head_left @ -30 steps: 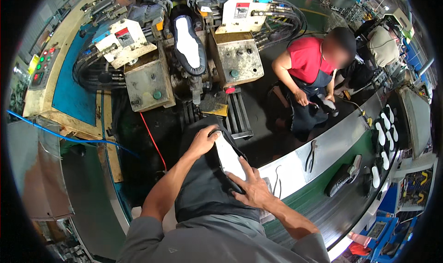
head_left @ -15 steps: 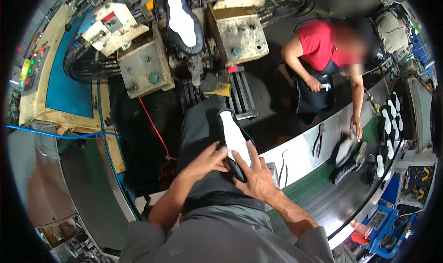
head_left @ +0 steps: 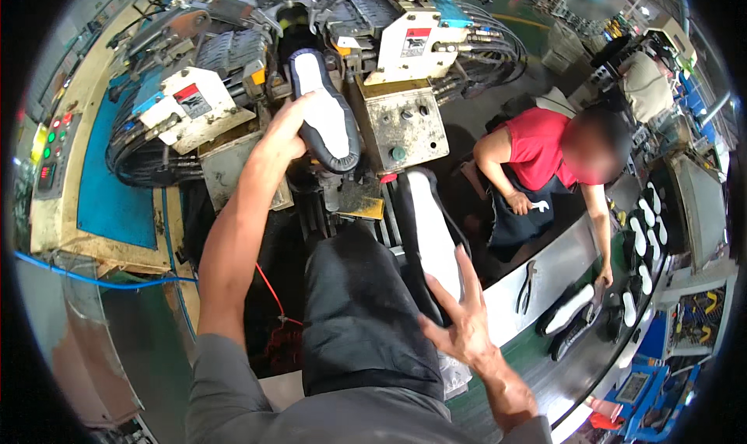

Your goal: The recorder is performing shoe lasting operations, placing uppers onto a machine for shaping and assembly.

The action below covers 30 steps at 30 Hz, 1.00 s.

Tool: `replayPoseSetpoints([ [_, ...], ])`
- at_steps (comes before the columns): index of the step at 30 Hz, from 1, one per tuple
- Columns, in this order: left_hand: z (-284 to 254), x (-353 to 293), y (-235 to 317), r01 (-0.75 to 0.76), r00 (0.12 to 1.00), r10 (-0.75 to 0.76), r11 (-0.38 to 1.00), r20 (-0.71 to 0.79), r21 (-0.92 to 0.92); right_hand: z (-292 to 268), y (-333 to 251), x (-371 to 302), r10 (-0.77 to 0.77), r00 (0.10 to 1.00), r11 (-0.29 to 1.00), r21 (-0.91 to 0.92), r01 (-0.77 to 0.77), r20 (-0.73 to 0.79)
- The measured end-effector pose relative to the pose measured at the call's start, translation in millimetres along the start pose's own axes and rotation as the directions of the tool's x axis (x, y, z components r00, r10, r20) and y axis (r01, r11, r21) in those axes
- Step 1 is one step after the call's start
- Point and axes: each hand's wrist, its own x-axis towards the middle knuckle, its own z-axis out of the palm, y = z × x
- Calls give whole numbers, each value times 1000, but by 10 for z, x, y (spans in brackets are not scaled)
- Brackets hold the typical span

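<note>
A dark shoe upper (head_left: pixel 327 125) with a white insole board sits sole up in the machine ahead, its rounded end toward me. My left hand (head_left: pixel 290 126) grips this upper from its left side, some fingers hidden. A second dark upper (head_left: pixel 436 234), also with a white underside, is in my right hand (head_left: pixel 464 325), tilted above and to the right of my lap. The right hand's fingers stretch across the white board, with the thumb at the near end.
Control boxes (head_left: pixel 401 125) flank the machine. A co-worker in red (head_left: pixel 537 144) at right holds a spanner (head_left: pixel 538 206) and reaches to shoes (head_left: pixel 568 310) on the green conveyor (head_left: pixel 506 382). Pliers (head_left: pixel 526 287) lie on the metal ledge. A blue hose (head_left: pixel 101 282) runs at left.
My left hand has left the held upper and reached forward to the one in the machine. My right hand has carried its upper to the right. The view has tilted up.
</note>
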Motion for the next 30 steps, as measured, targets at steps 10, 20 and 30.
replayPoseSetpoints([
  [10,-592,-2336,-235,9,979,35,977,199,-213,455,-329,2530,-229,969,968,-124,218,-88],
  [20,-1299,-3356,-1286,127,987,-161,818,-12,-561,1121,-483,2968,-171,985,961,-218,168,2],
  [30,-1087,-3614,-1621,234,966,-257,818,30,-525,1279,-327,2978,-441,885,855,-372,362,-152],
])
